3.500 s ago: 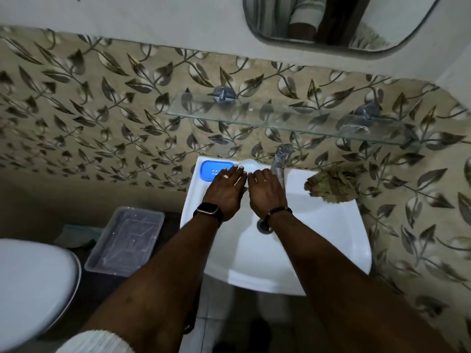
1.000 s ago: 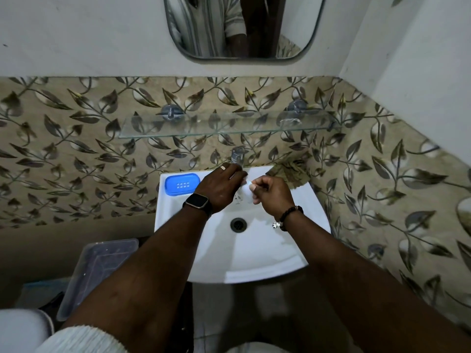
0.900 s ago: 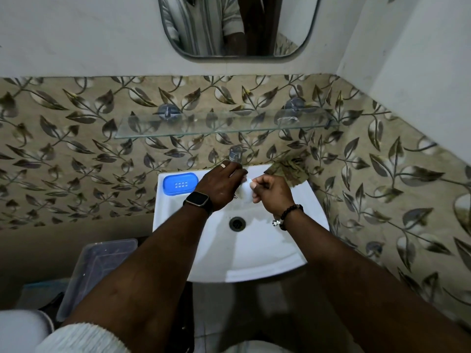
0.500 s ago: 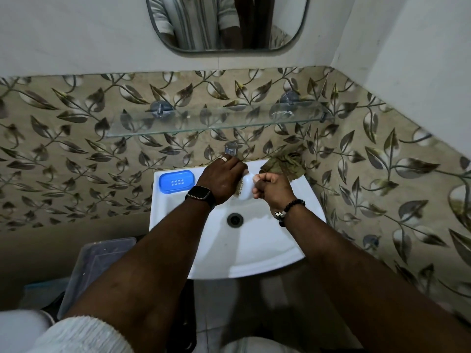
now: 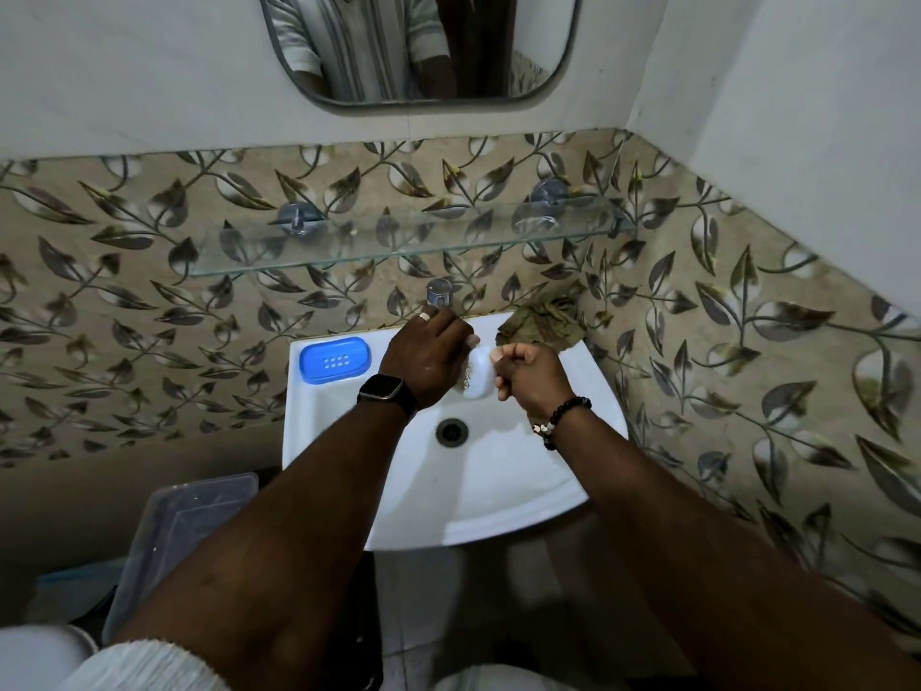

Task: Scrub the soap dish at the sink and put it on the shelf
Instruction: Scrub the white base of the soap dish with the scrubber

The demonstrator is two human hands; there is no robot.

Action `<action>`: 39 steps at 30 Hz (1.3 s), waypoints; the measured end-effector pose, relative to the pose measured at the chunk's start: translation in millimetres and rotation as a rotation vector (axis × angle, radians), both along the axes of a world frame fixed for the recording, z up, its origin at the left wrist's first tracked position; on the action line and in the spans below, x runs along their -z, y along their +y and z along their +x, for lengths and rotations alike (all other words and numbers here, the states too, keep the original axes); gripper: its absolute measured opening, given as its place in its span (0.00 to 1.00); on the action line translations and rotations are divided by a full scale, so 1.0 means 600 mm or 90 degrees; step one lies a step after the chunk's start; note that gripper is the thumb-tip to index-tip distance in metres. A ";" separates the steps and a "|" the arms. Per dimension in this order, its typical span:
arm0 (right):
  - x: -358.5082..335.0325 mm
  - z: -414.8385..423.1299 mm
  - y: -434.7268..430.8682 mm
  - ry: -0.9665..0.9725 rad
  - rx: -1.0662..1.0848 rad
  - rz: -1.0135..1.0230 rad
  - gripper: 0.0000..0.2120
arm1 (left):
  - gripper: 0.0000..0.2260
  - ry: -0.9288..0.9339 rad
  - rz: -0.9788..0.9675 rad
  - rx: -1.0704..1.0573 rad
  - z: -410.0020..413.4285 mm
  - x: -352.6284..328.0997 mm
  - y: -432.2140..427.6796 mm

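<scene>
Both arms reach forward over the white washbasin [image 5: 498, 491], and the hands meet just below the tap [image 5: 439, 292]; the left hand [image 5: 423, 361] lies knuckles up, its fingers curled down over the left edge of a white oval piece [image 5: 481, 374], with a smartwatch [image 5: 386, 394] on the wrist and a ring [image 5: 423, 316] on one finger; the right hand [image 5: 531, 374] is bunched into a fist, its fingertips pinching the right edge of that piece, a bead bracelet [image 5: 568, 408] round the wrist; so the two hands are together, each gripping the piece from its own side above the bowl (whether it is part of the dish or a bar of soap cannot be told, and a dark speckled patch shows along its left edge); the blue soap dish [image 5: 335, 360], with a small grid of holes in its middle, sits flat on the basin's rear left corner, apart from the left hand; a crumpled brownish cloth [image 5: 540, 324] lies on the rear right corner, near the right hand; the drain [image 5: 452, 431] is in the bowl, nearer the viewer than the hands; a glass shelf [image 5: 398, 241] is fixed above the tap against leaf-patterned tiles [image 5: 124, 316]; a mirror [image 5: 418, 42] hangs higher on the white wall; a clear plastic container [image 5: 184, 521] stands on the floor left of the basin.
</scene>
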State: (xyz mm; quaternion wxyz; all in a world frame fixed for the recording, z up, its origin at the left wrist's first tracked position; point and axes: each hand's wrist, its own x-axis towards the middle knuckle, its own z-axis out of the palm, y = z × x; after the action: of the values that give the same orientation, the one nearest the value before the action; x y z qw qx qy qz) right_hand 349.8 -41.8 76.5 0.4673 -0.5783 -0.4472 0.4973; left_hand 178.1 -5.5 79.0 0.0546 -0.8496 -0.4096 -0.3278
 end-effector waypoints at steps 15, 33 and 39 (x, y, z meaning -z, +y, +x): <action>-0.015 0.093 0.006 -0.694 -0.289 0.487 0.05 | 0.05 -0.833 -0.743 -0.097 -0.020 0.056 0.010; 0.046 0.127 0.042 -0.537 -0.132 0.443 0.13 | 0.08 -0.937 -0.803 -0.094 0.014 0.086 -0.002; 0.054 0.124 0.096 -0.435 -0.005 0.400 0.14 | 0.07 -0.946 -0.711 -0.151 0.042 0.094 0.007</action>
State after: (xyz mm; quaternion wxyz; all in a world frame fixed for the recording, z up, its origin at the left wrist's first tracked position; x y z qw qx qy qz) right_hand 424.2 15.5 43.9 0.4442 -0.5374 -0.7066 0.1204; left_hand 203.4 -1.3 22.4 -0.6038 -0.2781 -0.5217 -0.5348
